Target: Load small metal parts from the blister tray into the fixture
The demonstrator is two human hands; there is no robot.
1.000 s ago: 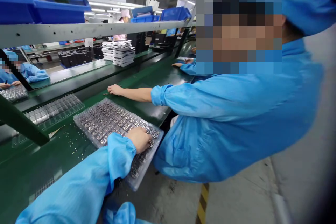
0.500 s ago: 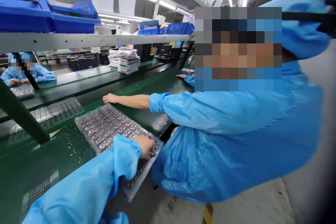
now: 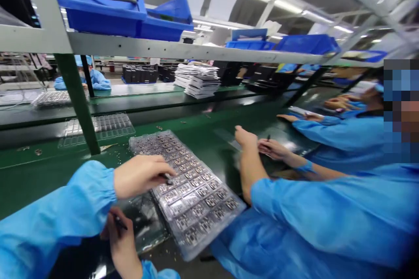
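Observation:
A clear plastic tray point(image 3: 193, 196) filled with rows of small metallic-looking parts extends diagonally past the bench's near edge. My left hand point(image 3: 140, 176) is over its left side, fingers closed in a pinch around a small dark part point(image 3: 169, 179). Whether that part touches the tray, I cannot tell. Below and nearer to me, my right hand point(image 3: 122, 242) is closed around a slim dark tool point(image 3: 121, 223), mostly hidden by the fingers. Dark glossy bench surface point(image 3: 147, 222) lies between this hand and the tray.
A co-worker's hands point(image 3: 247, 137) are just beyond the tray's right side, the sleeve close to its edge. Another compartmented tray point(image 3: 111, 126) lies behind a green post point(image 3: 78, 104). Tiny bits are scattered near the post. Blue bins point(image 3: 104, 19) stand on the overhead shelf.
My view has swung right to left, so the co-worker sits further right. My left hand has left the tray's near end and moved over its left side. My right hand has come into view.

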